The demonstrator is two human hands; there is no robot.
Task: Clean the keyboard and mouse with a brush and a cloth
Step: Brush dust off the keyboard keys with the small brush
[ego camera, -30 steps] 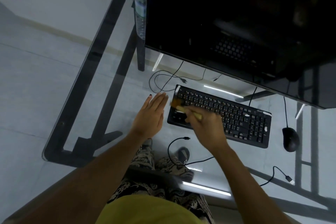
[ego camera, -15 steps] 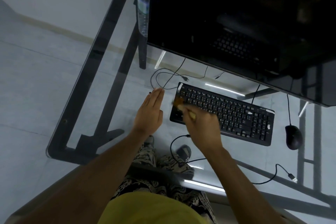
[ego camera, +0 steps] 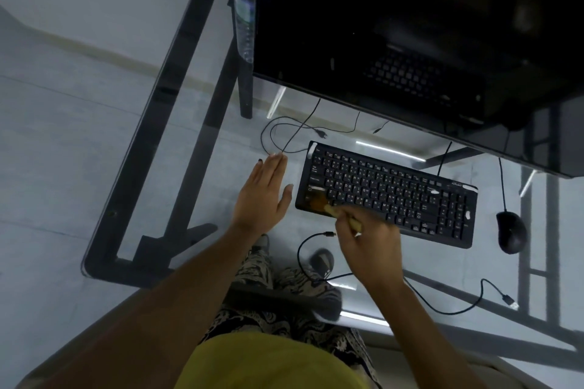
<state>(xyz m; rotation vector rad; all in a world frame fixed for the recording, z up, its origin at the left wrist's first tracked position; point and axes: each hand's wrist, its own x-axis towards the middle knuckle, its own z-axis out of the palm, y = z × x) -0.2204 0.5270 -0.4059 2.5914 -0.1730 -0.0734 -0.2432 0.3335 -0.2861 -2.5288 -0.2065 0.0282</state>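
Right hand (ego camera: 368,249) gripping brush (ego camera: 328,207), bristles on keyboard (ego camera: 392,193) near-left corner. Left hand (ego camera: 264,196) flat, fingers straight, left of keyboard.

Dim, bluish; glass glare, right hand (ego camera: 368,246) blurred

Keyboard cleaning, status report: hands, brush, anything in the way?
Right hand grips brush, bristles on keyboard near-left corner. Left hand flat on glass beside it. Mouse untouched. Nothing blocking.

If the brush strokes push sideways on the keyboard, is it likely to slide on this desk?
Probably somewhat: the keyboard lies on a smooth glass desk with no hand steadying it. It looks rigid, so it would likely shift whole. The brush probably presses lightly.
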